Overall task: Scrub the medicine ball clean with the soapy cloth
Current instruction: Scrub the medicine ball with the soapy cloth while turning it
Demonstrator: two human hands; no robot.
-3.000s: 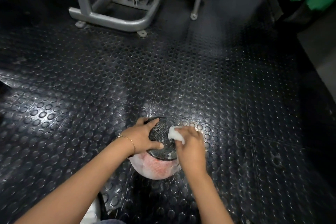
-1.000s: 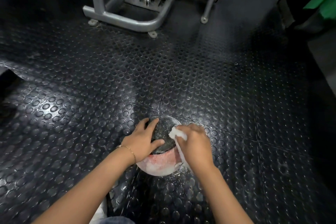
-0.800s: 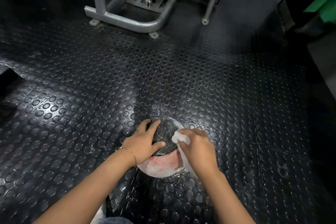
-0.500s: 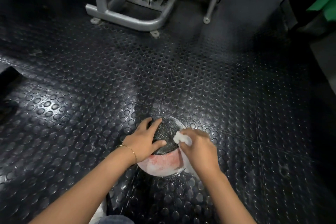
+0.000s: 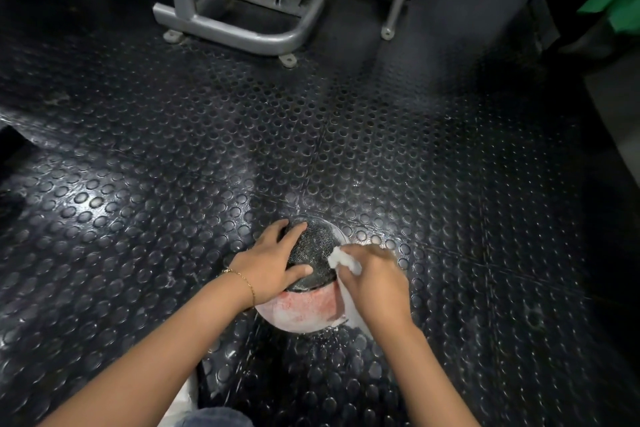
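Head view, looking down at the floor [image 5: 381,149], which is black rubber matting with raised round studs, shiny with glare near the middle.

We note the ball [image 5: 317,248] sitting on the floor in the lower centre of the view, just in front of the person. Its upper part is dark and finely textured; its lower part, facing us, is pinkish red under a whitish soapy film. Small white flecks lie on the matting just below it.

The left hand [image 5: 270,267] lies over the left side of the ball. The fingers are spread and curved over the dark top, and the thumb reaches along the near edge of the dark part, so the hand grips the ball. A thin gold bracelet [image 5: 242,282] sits at that wrist.

The right hand [image 5: 377,284] is against the right side of the ball, fingers curled around a white cloth [image 5: 343,258]. A bunched end of the cloth sticks out above the knuckles and touches the dark surface; a tail hangs below the hand by the pink part. (This hand is blurred, so we cannot make out single fingers.)

Surroundings: a grey metal machine frame [image 5: 242,31] stands on the floor at the top, well apart from the ball. Something green [image 5: 620,0] shows in the top right corner. A bit of blue denim [image 5: 214,418] shows at the bottom edge.
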